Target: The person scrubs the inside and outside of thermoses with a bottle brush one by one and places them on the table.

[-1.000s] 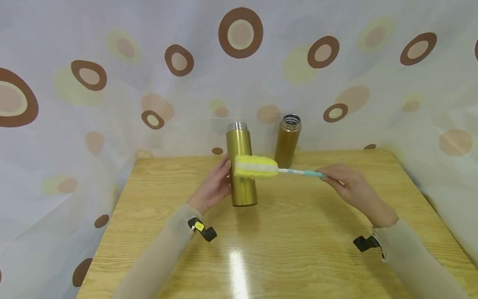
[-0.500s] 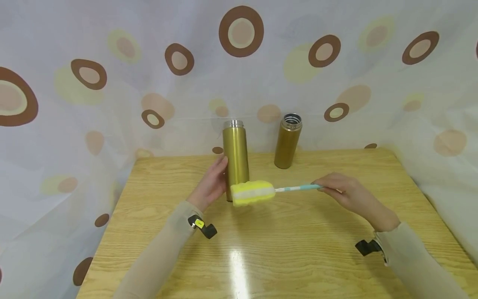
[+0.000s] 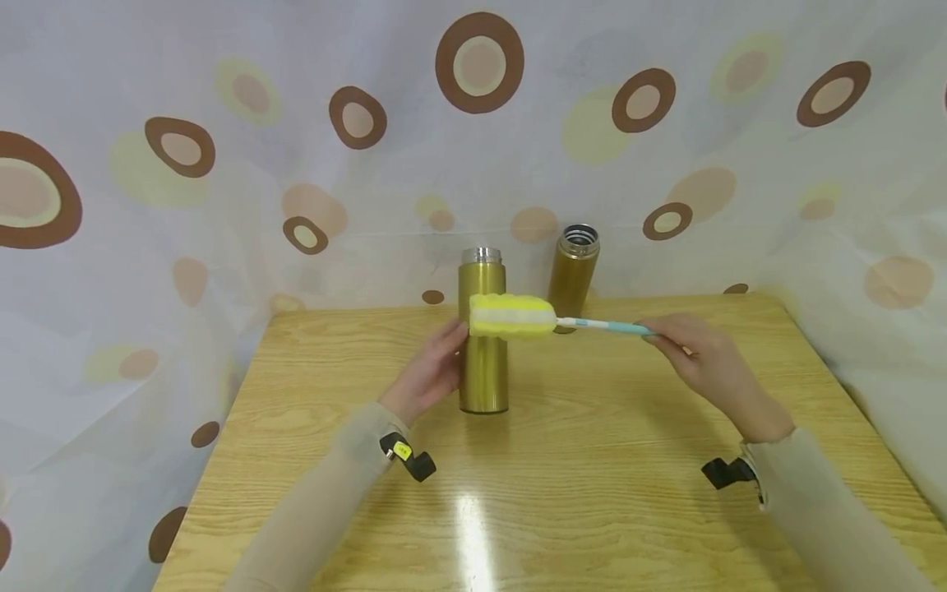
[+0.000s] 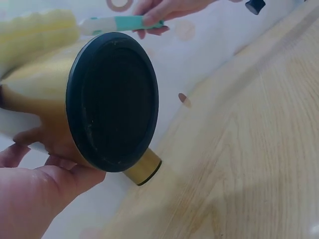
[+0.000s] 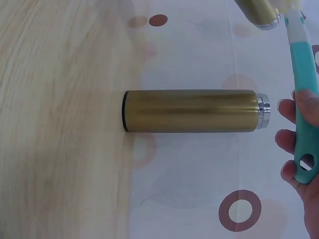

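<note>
My left hand grips a golden vacuum flask from its left side. The flask is upright, lidless, and held off the table; its dark base shows in the left wrist view. In my right hand is a bottle brush with a yellow and white sponge head and a turquoise and white handle. The brush lies roughly level, with its head in front of the flask's upper body in the head view. Whether sponge and flask touch, I cannot tell.
A second golden flask, also without a lid, stands upright at the back of the wooden table. Behind the table hangs a pale curtain patterned with brown rings. Light glares on the table's front middle.
Between the earlier frames the flask shifted left and the brush dropped to its lower part. Now the flask is back to the right and the brush head has risen to its upper body.
</note>
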`<state>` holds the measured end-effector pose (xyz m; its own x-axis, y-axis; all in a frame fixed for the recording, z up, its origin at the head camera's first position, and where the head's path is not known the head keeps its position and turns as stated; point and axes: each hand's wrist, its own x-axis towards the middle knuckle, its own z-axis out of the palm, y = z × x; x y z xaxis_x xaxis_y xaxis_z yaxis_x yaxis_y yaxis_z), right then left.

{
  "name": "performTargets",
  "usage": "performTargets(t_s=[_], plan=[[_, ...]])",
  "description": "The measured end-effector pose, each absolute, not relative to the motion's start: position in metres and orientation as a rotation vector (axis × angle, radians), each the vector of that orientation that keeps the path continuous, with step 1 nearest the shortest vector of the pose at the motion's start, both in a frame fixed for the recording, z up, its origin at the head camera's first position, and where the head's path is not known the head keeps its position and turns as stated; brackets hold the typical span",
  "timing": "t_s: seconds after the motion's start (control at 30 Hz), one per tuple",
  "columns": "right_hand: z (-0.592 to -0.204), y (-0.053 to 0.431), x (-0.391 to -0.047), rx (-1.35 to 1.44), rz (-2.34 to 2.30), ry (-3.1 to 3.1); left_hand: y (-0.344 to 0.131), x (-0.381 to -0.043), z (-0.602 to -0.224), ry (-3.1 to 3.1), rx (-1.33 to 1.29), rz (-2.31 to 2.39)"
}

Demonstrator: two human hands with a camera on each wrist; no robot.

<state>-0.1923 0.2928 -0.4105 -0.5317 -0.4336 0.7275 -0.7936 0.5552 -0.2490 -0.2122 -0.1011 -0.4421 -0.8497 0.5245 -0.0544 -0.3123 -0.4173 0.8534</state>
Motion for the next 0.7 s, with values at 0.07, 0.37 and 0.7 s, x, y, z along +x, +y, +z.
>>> performTargets(t_s=[0.07, 0.37, 0.7], plan=[[-0.4079, 0.2939, -0.1944, 0.946, 0.766, -2.162, -0.0976, -0.2122, -0.4445, 1.304, 0.344, 2.251], [-0.4011, 0.2938, -0.1933, 0.846, 0.772, -2.155, -0.09, -0.2067, -0.4453, 1.296, 0.33, 2.234], [-0.4047, 0.295, -0.1891, 0.947, 0.809, -2.221, -0.0949, -0.2066, -0.439, 1.303, 0.284, 2.256]])
